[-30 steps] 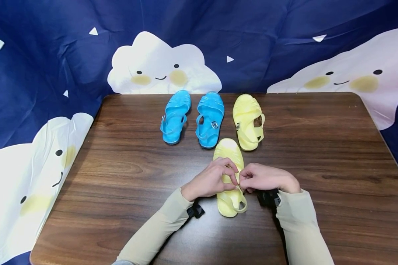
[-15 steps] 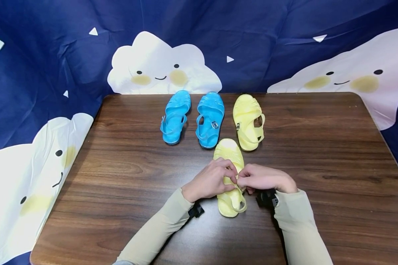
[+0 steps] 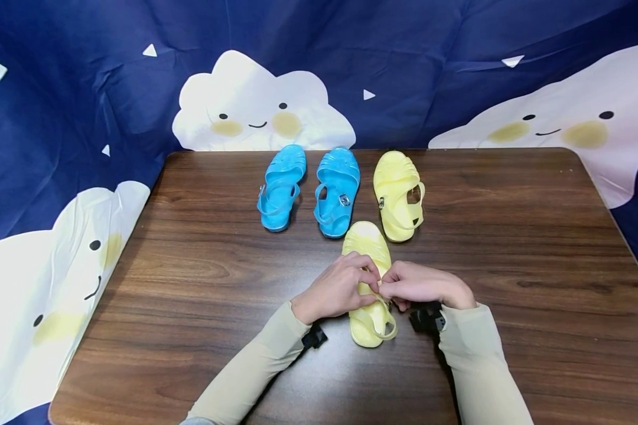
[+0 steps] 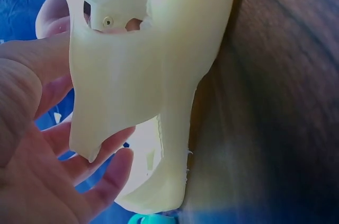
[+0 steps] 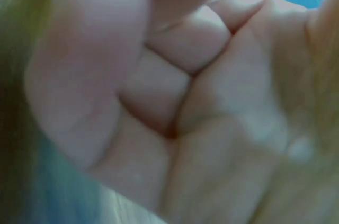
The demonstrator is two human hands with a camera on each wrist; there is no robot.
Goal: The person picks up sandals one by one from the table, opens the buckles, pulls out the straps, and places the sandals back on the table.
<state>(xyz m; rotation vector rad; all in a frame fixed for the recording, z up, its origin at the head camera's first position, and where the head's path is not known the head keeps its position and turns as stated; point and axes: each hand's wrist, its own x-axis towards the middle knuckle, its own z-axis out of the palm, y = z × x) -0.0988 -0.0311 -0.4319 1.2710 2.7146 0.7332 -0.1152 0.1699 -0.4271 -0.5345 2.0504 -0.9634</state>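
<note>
A yellow jelly sandal (image 3: 365, 330) lies on the table under both hands, its toe pointing away from me. My left hand (image 3: 337, 289) reaches over it from the left and grips its side; in the left wrist view the thumb and fingers pass around the pale side wall (image 4: 119, 75), with a small round fastener (image 4: 108, 21) on the far side. From the right, my right hand (image 3: 425, 284) pinches the sandal's ankle strap at the right edge, fingers curled. The pinched spot is hidden by the fingers. Only the curled fingers (image 5: 153, 86) fill the blurred right wrist view.
Behind stand a second yellow sandal (image 3: 399, 198) and two blue sandals, one in the middle (image 3: 338, 189) and one on the left (image 3: 282, 189). They rest on the brown wooden table (image 3: 202, 260). A dark blue cloud-printed cloth (image 3: 393, 53) hangs beyond its far edge.
My right hand has moved slightly left, closer to the left fingers, and then stayed almost still. The left hand and the sandals are nearly unchanged.
</note>
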